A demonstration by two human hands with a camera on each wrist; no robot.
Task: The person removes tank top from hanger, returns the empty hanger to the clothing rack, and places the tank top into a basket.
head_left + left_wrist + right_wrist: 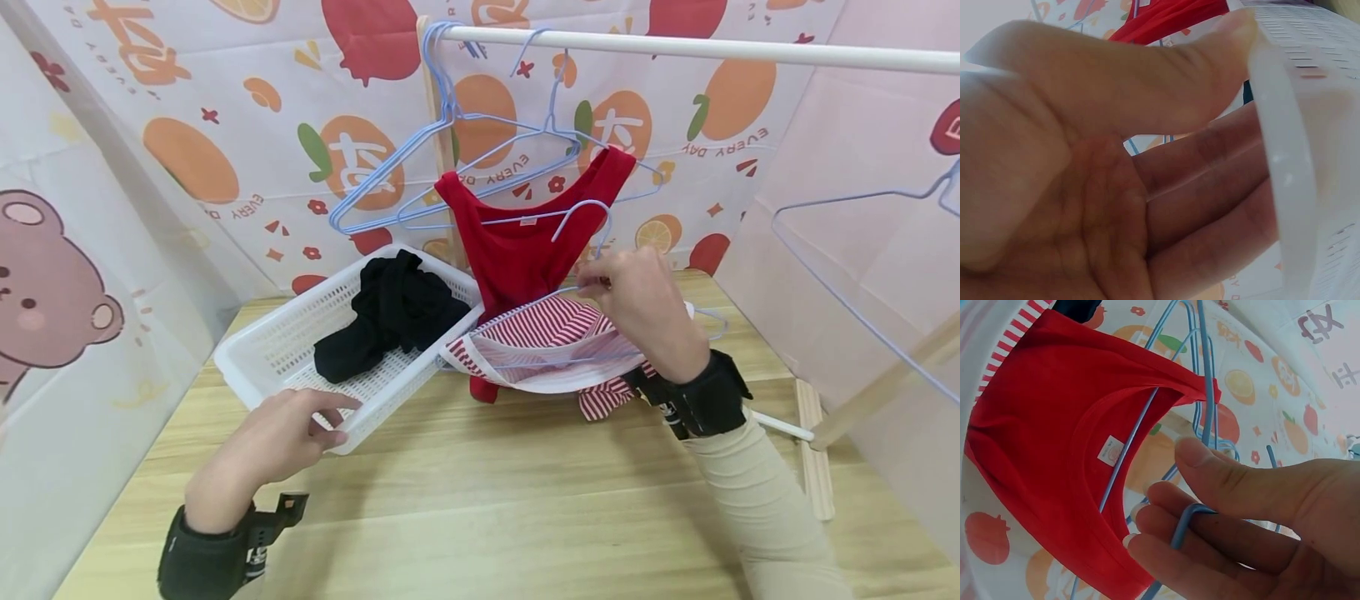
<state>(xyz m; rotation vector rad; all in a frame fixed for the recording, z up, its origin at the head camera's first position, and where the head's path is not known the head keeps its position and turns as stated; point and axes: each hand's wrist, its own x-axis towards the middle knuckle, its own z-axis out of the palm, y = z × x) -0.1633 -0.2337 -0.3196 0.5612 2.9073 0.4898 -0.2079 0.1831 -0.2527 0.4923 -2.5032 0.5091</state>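
Note:
My left hand grips the near rim of a white plastic basket; in the left wrist view the thumb lies on the rim and the fingers reach behind it. A crumpled black garment lies inside. My right hand pinches a light blue hanger just below its hook. On that hanger is a red-and-white striped garment with a white band, partly covered by the hand. Behind it, a red sleeveless top hangs on another blue hanger from the rail.
A white rail on a wooden post crosses the back, with several bare blue hangers at its left end. Another bare hanger hangs at the right. The rack's wooden foot stands on the wood-grain table.

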